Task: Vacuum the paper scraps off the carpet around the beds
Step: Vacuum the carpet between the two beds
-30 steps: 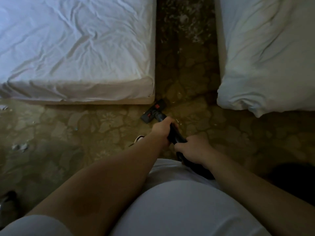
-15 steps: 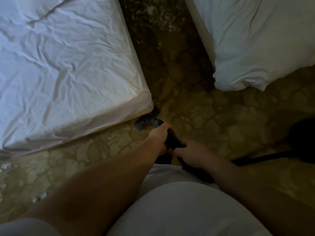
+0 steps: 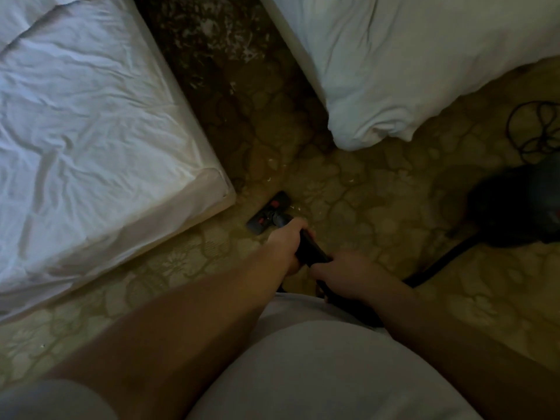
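1. Head view: no brand, label or writing can be read anywhere; the light is dim.
2. The left hand is wrapped around the black vacuum wand, and the right hand is curled around it further back.
3. The flat, dark floor nozzle, with red spots on top, rests on the carpet just beside the corner of the left bed.
4. The carpet is yellowish with a floral pattern.
5. Small white paper scraps lie thickly between the left bed and the right bed; a few lie near the nozzle.
6. Both beds wear crumpled white sheets.
7. A black hose runs to the dark vacuum body.
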`<state>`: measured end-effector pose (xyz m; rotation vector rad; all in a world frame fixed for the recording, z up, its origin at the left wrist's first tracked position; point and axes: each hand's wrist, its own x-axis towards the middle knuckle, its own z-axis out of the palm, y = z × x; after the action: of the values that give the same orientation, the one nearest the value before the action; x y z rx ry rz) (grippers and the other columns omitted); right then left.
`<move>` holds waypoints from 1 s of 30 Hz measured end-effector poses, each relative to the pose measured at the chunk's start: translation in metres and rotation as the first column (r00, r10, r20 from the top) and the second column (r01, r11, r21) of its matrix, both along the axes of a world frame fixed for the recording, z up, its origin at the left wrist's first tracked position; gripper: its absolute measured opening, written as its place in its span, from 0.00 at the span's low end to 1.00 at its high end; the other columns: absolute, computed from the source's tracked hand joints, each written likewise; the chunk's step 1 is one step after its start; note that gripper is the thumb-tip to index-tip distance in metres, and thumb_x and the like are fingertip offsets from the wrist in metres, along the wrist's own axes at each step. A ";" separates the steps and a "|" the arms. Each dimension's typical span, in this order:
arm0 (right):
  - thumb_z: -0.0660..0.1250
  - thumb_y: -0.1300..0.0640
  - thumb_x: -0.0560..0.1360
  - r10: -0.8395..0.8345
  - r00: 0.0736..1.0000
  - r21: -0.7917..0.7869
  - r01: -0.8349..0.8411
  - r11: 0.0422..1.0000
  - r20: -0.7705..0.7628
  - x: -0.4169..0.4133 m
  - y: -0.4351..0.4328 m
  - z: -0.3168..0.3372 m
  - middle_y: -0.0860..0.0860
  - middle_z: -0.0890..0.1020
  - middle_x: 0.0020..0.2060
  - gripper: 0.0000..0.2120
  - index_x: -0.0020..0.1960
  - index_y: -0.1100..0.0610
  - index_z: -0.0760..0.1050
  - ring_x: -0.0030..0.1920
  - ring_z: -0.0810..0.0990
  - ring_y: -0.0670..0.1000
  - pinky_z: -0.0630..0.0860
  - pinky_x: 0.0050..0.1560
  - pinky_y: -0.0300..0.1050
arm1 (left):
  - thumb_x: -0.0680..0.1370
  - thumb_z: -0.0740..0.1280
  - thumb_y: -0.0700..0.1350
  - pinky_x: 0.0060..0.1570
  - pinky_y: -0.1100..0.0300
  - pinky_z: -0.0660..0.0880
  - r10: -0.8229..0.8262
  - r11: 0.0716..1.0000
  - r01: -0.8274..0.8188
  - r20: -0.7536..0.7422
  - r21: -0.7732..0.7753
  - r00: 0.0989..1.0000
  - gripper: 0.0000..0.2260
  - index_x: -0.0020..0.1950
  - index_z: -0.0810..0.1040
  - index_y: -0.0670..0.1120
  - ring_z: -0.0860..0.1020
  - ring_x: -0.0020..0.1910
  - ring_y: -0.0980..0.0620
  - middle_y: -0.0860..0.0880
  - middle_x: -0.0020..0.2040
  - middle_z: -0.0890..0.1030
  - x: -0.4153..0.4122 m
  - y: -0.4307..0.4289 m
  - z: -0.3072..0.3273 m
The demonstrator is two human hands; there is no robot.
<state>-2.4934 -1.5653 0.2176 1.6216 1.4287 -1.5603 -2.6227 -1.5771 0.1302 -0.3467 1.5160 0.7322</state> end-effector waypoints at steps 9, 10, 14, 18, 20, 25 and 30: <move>0.72 0.50 0.73 -0.102 0.993 0.036 0.100 0.994 0.055 0.150 0.016 0.003 0.59 0.87 0.42 0.12 0.49 0.59 0.82 0.42 0.88 0.60 0.85 0.44 0.55 | 0.77 0.68 0.43 0.41 0.53 0.76 0.009 1.000 -0.012 0.090 0.024 0.996 0.09 0.38 0.77 0.41 0.76 0.35 0.46 0.45 0.35 0.79 0.152 0.024 0.006; 0.73 0.50 0.72 -0.119 0.991 0.039 0.116 0.992 0.068 0.164 0.015 0.003 0.59 0.87 0.42 0.12 0.48 0.59 0.82 0.42 0.87 0.60 0.84 0.44 0.53 | 0.77 0.68 0.43 0.39 0.54 0.76 -0.006 1.000 0.004 0.099 0.026 0.995 0.08 0.40 0.77 0.41 0.76 0.35 0.46 0.45 0.35 0.79 0.167 0.025 0.006; 0.74 0.50 0.72 -0.167 0.981 0.047 0.163 0.986 0.103 0.213 0.011 0.004 0.57 0.87 0.43 0.13 0.49 0.59 0.82 0.44 0.88 0.59 0.85 0.47 0.54 | 0.77 0.68 0.43 0.35 0.54 0.76 -0.076 0.997 0.074 0.135 0.019 0.988 0.06 0.41 0.77 0.41 0.76 0.34 0.47 0.45 0.35 0.78 0.219 0.029 0.006; 0.75 0.50 0.72 -0.220 0.969 0.073 0.213 0.974 0.111 0.242 0.008 0.008 0.57 0.86 0.44 0.14 0.50 0.58 0.81 0.44 0.87 0.58 0.85 0.47 0.51 | 0.79 0.67 0.40 0.25 0.60 0.77 -0.064 0.998 0.061 0.196 0.020 0.979 0.03 0.48 0.75 0.41 0.75 0.33 0.49 0.45 0.36 0.76 0.248 0.034 0.009; 0.75 0.50 0.73 -0.235 0.965 0.082 0.227 0.970 0.114 0.250 0.005 0.009 0.57 0.86 0.43 0.13 0.49 0.58 0.82 0.43 0.86 0.57 0.80 0.40 0.47 | 0.80 0.67 0.40 0.24 0.60 0.76 -0.084 0.996 0.081 0.201 0.023 0.976 0.03 0.49 0.75 0.41 0.75 0.32 0.49 0.45 0.36 0.76 0.257 0.035 0.009; 0.75 0.48 0.73 -0.292 0.950 0.106 0.281 0.954 0.107 0.253 0.007 0.004 0.56 0.85 0.41 0.14 0.48 0.59 0.82 0.39 0.84 0.55 0.77 0.37 0.45 | 0.78 0.69 0.40 0.37 0.54 0.76 -0.130 0.991 0.125 0.166 0.041 0.978 0.03 0.47 0.77 0.41 0.77 0.35 0.48 0.45 0.36 0.78 0.261 0.045 0.007; 0.75 0.47 0.72 -0.348 0.933 0.102 0.338 0.935 0.094 0.242 0.034 0.002 0.58 0.87 0.40 0.16 0.48 0.60 0.84 0.40 0.87 0.59 0.84 0.42 0.52 | 0.78 0.69 0.41 0.41 0.53 0.76 -0.166 0.984 0.154 0.159 0.084 0.973 0.03 0.48 0.78 0.42 0.78 0.37 0.48 0.45 0.38 0.79 0.246 0.079 0.008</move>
<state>-2.2515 -1.5313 0.2197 2.0642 1.2137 -1.5791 -2.3763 -1.4978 0.1385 -0.2229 1.3409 0.6125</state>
